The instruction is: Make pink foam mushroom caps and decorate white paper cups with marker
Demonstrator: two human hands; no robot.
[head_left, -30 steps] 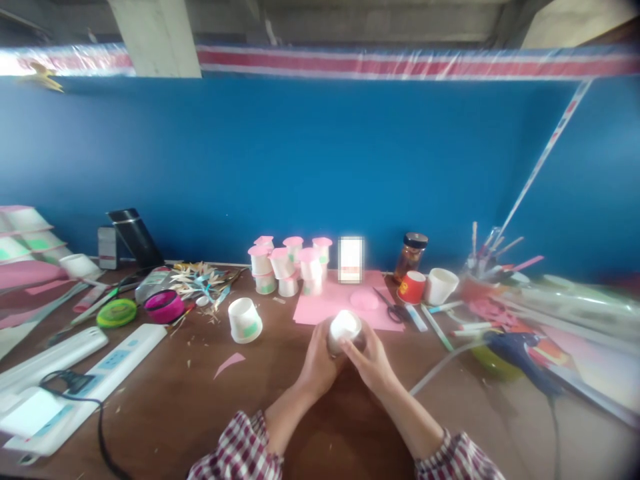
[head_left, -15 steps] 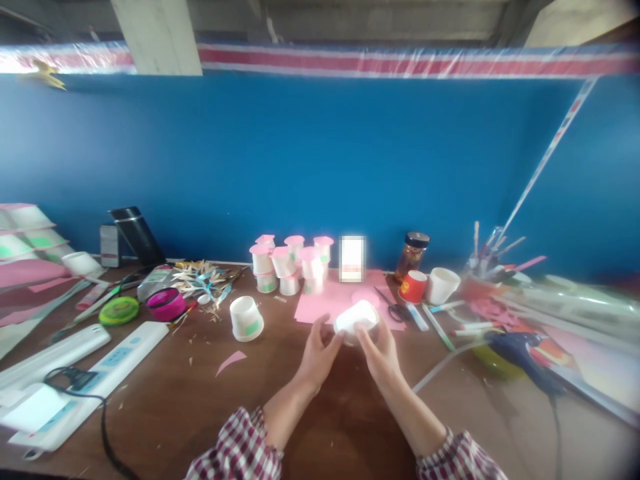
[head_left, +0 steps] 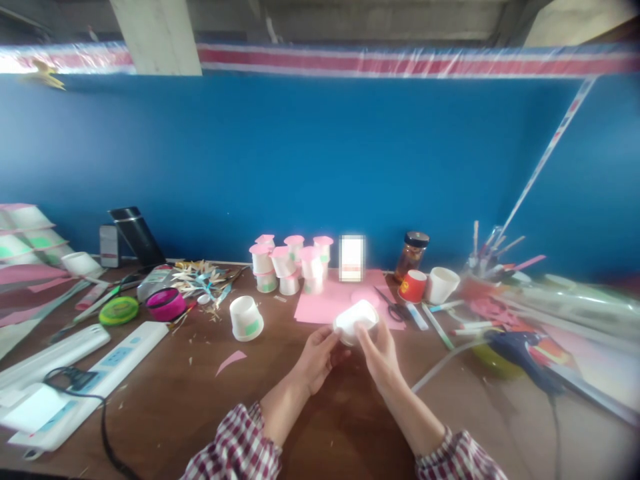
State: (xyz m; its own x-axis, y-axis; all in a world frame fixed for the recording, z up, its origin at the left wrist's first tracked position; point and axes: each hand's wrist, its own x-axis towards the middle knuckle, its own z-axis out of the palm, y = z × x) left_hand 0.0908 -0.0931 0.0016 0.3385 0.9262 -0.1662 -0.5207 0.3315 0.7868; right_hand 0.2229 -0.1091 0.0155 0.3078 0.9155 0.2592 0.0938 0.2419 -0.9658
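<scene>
A white paper cup [head_left: 361, 317], tipped on its side, is held just above the table in front of me. My right hand [head_left: 381, 347] grips it from the right, the thumb laid along its side. My left hand [head_left: 320, 357] pinches its left edge between thumb and fingers. Behind the cup lie pink paper sheets [head_left: 320, 308] and dark scissors [head_left: 397, 310]. To the left, another white cup [head_left: 245, 319] with a green patch stands upside down. Beyond it are several stacked cups [head_left: 285, 263] topped with pink paper.
Power strips [head_left: 113, 370] with a black cable lie at the left, near a green tape roll [head_left: 119, 310] and a magenta one [head_left: 166, 305]. A red cup [head_left: 413, 287], a jar [head_left: 414, 253] and a glue gun [head_left: 527, 357] are on the right.
My left hand has shifted lower on the cup, and its fingers have curled in from a wider spread. The right hand and the cup have hardly moved.
</scene>
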